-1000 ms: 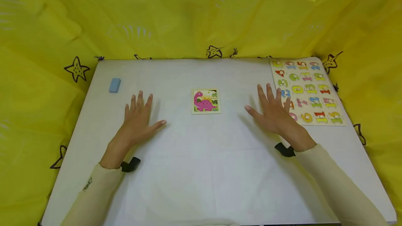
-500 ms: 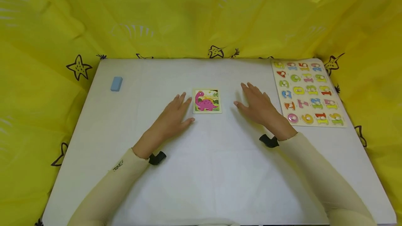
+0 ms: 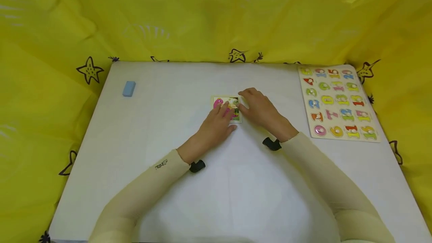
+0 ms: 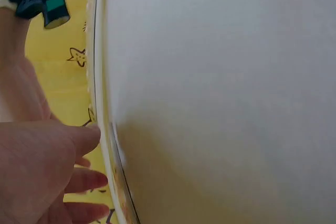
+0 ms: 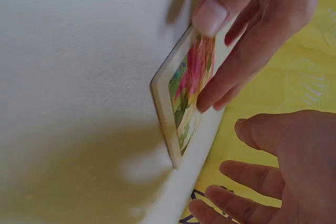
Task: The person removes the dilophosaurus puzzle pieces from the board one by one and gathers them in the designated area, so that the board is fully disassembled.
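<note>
A small square dinosaur picture board (image 3: 237,114) lies flat on the white table, seen edge-on in the right wrist view as a pale-rimmed board (image 5: 165,111). Over its left and lower part is the left hand (image 3: 215,128), fingers spread and relaxed; whether they touch the picture cannot be told. Beside its right edge the right hand (image 3: 261,111) holds nothing, thumb and fingers apart and slightly bent. In the right wrist view a gap shows between the right hand (image 5: 294,166) and the board. The left wrist view shows the left hand (image 4: 37,171) with fingers loosely bent.
A light blue block (image 3: 129,89) lies at the back left of the white table (image 3: 162,104). At the back right is a board of coloured number pieces (image 3: 314,125). A yellow patterned cloth (image 3: 189,21) rises behind the table and along both sides.
Both hands have moved inward from either side, the left rightward over the picture board, the right leftward to its right edge. The view has shifted slightly.
</note>
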Available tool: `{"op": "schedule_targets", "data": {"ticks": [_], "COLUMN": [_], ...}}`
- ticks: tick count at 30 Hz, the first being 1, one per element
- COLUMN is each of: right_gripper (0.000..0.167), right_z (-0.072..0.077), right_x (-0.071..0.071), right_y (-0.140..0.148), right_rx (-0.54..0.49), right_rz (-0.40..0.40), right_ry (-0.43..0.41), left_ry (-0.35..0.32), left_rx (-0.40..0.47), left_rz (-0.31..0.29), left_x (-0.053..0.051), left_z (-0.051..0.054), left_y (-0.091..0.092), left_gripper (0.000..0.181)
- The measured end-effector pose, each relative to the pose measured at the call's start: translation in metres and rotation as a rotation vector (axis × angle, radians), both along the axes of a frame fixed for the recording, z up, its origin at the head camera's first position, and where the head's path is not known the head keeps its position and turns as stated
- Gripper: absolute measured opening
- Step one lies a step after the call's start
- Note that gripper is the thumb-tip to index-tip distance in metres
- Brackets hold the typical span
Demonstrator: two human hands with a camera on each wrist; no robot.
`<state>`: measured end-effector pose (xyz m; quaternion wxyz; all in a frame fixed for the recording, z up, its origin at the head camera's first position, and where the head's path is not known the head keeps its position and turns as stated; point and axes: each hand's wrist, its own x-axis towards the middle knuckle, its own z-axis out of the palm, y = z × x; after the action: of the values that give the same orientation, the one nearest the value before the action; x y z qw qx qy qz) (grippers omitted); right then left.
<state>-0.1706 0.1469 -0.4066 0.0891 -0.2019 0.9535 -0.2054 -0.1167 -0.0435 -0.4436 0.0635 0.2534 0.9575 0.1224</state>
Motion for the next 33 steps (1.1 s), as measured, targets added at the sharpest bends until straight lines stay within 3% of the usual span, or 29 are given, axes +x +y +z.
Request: {"op": "schedule_targets", "data": {"ticks": [5, 12, 19, 26, 33], "right_gripper": [0.047, 0.046, 0.046, 0.045, 0.042], "right_z": [0.000, 0.000, 0.000, 0.001, 0.001], "right_x": [-0.006, -0.010, -0.015, -0.020, -0.025], "right_y": [-0.007, -0.011, -0.016, -0.024, -0.028], "right_rx": [0.001, 0.002, 0.013, 0.026, 0.042], "right_rz": [0.021, 0.048, 0.054, 0.086, 0.120], "right_ry": [0.027, 0.020, -0.015, -0.038, -0.041], "left_ry": [0.017, 0.234, 0.190, 0.151, 0.176], "left_rx": [-0.022, -0.080, -0.057, -0.059, -0.044], "left_rz": [0.043, 0.048, 0.062, 0.085, 0.087], "left_x": [0.004, 0.008, 0.004, 0.005, 0.005], "left_z": [-0.004, -0.004, -0.002, -0.003, -0.003], "left_y": [0.016, 0.018, 0.022, 0.024, 0.021], "left_gripper": [0.059, 0.046, 0.032, 0.036, 0.035]}}
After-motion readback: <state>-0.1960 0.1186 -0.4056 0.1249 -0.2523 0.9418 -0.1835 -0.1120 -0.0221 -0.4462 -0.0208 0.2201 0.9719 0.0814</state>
